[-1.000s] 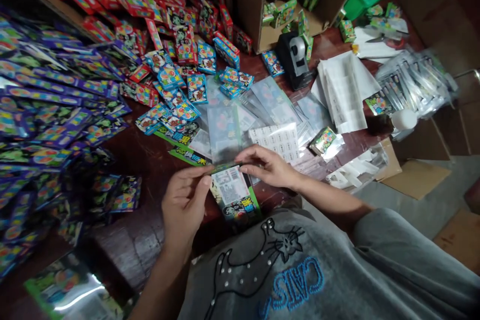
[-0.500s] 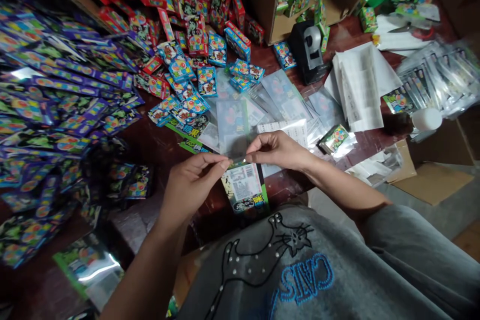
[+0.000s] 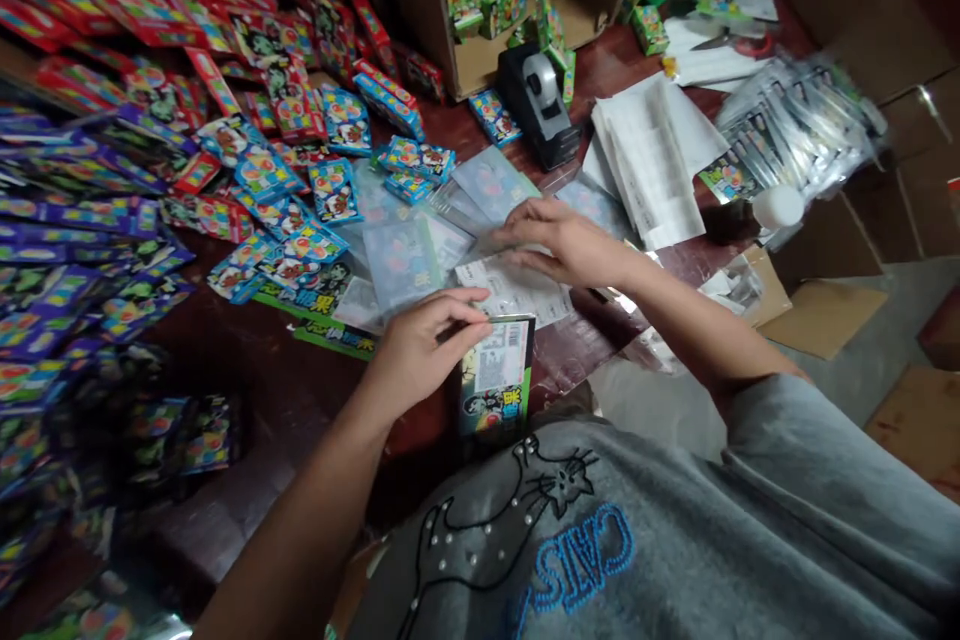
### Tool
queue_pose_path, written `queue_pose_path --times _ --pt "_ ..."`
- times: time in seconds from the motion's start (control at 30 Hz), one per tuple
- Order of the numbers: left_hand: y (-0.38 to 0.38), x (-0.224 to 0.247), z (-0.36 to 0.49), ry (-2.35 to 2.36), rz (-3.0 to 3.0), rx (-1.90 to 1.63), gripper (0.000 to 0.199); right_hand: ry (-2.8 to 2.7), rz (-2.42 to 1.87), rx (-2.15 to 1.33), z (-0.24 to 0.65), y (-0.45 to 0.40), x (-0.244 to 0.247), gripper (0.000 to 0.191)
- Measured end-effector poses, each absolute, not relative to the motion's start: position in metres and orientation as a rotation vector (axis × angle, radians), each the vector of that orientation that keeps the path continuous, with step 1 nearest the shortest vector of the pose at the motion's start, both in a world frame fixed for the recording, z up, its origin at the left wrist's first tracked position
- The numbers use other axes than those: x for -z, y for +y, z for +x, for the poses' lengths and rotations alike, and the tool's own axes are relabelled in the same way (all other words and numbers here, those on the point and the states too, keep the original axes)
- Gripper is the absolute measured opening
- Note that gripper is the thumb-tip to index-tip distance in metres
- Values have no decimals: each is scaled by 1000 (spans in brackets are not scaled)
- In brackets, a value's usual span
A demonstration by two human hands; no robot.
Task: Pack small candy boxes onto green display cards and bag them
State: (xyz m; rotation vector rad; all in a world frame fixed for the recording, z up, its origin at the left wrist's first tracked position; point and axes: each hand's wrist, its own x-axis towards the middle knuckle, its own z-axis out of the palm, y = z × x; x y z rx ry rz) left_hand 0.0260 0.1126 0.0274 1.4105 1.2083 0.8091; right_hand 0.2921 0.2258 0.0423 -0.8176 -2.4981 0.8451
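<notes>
My left hand [image 3: 435, 345] pinches the top left corner of a green and black printed packet [image 3: 501, 370], which bears a white label and hangs near the table's front edge. Beyond it, my right hand [image 3: 551, 245] is above a white printed sheet [image 3: 517, 292], its fingers apart and slightly blurred, with nothing visible in them. Clear plastic sleeves [image 3: 401, 265] lie left of that hand. Small blue boxes [image 3: 336, 190] are piled just past the sleeves.
Heaps of red boxes [image 3: 142, 0] and purple packets [image 3: 67, 240] cover the left side. A black tape dispenser [image 3: 540, 110], folded white papers [image 3: 652, 160], a white-capped bottle [image 3: 776, 207] and a stack of bagged packets [image 3: 802, 135] stand or lie at the right.
My right hand has let go of the packet's top edge and moved up and away over the sheet. My left hand still holds the packet. The whole view has shifted toward the right.
</notes>
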Motion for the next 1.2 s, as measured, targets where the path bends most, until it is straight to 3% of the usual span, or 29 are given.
queue_pose_path --times 0.17,0.33,0.47,0.73,0.87,1.03,1.2 --pt "132 -11 40 1208 1392 -705 31 -2908 -811 -637 285 265 -16 30" --pt "137 -2 40 1238 1348 -673 37 -2915 -874 -436 277 253 -8 15" --pt "139 3 41 1276 1330 -697 41 -2834 -818 -373 284 234 -18 25" --pt "127 -15 24 1267 1246 -687 38 -2207 -529 -1470 281 199 -58 23" --pt "116 -35 20 1277 1227 -710 37 -2172 -530 -1648 268 195 -41 40" --pt "101 -46 16 1300 1175 -764 34 -2305 -618 -1305 261 183 -37 62" --pt "91 -51 7 1307 1133 -816 31 -2465 -720 -855 257 153 -51 42"
